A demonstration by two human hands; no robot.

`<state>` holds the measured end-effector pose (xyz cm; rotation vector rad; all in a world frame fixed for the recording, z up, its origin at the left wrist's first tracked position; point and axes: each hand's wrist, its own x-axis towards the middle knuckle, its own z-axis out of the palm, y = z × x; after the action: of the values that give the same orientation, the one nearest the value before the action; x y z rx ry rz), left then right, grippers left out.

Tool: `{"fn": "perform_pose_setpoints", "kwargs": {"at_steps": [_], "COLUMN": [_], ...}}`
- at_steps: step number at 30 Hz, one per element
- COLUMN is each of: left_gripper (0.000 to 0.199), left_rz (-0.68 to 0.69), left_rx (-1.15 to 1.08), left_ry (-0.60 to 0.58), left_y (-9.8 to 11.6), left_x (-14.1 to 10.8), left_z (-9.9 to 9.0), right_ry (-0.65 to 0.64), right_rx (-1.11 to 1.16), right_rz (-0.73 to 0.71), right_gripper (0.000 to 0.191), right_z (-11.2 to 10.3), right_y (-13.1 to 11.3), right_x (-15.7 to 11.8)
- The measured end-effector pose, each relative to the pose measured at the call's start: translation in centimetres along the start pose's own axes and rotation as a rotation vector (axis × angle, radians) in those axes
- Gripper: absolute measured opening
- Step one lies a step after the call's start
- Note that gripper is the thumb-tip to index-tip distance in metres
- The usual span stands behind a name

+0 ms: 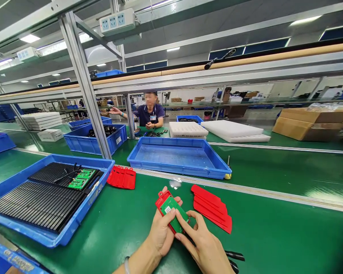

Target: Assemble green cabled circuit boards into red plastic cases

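A green circuit board (pixel 166 204) lies in a red plastic case (pixel 160 198) with a small loop at its top end. Cradling the case from below is my left hand (pixel 161 232), its thumb resting on the board near a white label. My right hand (pixel 201 239) touches the lower right part of the board with its fingertips; whether they pinch anything small there is hidden. To the right, several flat red pieces (pixel 211 207) are fanned out on the green table. More red cases (pixel 122 177) sit side by side beyond, to the left.
A blue tray (pixel 63 239) at left holds black ribbed panels and green boards (pixel 82 179). Across the table stand a blue tray (pixel 177 154), a blue bin (pixel 114 140), white foam (pixel 231 129) and a cardboard box (pixel 300 123). Black tool handles (pixel 234 255) lie near my right wrist. A person sits opposite.
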<state>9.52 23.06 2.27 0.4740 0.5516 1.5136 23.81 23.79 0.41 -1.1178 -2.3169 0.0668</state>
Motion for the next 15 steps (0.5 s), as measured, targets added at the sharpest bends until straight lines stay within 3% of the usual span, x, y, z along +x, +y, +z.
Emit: {"fn": "perform_pose_setpoints", "kwargs": {"at_steps": [11,15], "left_gripper": [0.077,0.08], "left_rz": [0.043,0.025], "left_rx": [0.05,0.048], "left_ry": [0.077,0.076], "left_y": [-0.6,-0.2], "left_x": [0.2,0.3], "left_z": [0.1,-0.1], "right_ry": [0.046,-0.092], "right_rx": [-0.166,0.148], "right_rz": [-0.032,0.1], "right_gripper": [0.046,0.044], "right_z": [-0.8,-1.4], "right_y": [-1.3,-1.0], "right_x": [0.4,0.5]}}
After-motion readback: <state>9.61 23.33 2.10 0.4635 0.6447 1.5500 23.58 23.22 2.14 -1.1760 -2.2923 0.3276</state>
